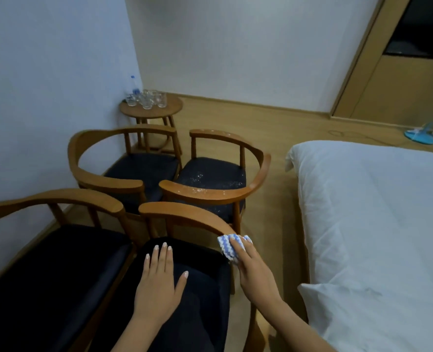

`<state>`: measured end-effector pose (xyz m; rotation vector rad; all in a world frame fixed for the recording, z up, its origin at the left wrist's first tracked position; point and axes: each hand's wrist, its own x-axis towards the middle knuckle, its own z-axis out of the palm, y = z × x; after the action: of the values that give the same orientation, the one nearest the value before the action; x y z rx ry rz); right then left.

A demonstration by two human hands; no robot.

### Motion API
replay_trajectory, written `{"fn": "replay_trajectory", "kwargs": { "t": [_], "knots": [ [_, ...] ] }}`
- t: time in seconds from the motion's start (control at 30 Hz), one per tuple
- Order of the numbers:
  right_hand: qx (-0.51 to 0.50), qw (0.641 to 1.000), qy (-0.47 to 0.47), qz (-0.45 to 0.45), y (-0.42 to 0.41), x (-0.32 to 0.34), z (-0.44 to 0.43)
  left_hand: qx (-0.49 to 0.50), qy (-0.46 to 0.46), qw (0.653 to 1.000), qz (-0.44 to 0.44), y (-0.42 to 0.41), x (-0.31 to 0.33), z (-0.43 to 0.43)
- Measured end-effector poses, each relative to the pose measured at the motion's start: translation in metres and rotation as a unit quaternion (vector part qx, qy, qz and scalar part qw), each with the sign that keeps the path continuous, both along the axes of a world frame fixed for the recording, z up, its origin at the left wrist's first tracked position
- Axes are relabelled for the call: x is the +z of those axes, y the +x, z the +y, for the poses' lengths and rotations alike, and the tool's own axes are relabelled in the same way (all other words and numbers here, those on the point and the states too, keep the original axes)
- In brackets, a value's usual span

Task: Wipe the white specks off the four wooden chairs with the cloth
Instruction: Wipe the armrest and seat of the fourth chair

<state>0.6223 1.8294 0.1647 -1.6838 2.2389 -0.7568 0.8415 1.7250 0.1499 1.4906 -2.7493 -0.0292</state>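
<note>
In the head view, the cloth (229,246) is being gripped, bunched under the curled fingers of the right hand (251,270), and pressed against the curved rail of the near right chair (185,212). The left hand (159,280) is being rested flat, holding nothing, on that chair's seat at eight o'clock from the cloth. White specks (202,190) are being shown on the far right chair (256,179) at eleven o'clock from the cloth, along an armrest running nine to three, and the right hand is judged nearer.
</note>
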Motion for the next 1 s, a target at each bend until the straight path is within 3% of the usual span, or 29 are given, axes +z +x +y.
{"fn": "replay_trajectory", "kwargs": {
  "t": [0.27, 1.0],
  "knots": [
    [0.103, 0.995, 0.003, -0.001, -0.046, 0.042, 0.025, 0.085, -0.029, 0.995, 0.035, -0.046, 0.033, 0.051],
    [0.072, 0.995, -0.073, -0.012, -0.060, 0.057, -0.033, 0.067, -0.059, 0.995, 0.035, -0.043, 0.064, 0.006]
  ]
}}
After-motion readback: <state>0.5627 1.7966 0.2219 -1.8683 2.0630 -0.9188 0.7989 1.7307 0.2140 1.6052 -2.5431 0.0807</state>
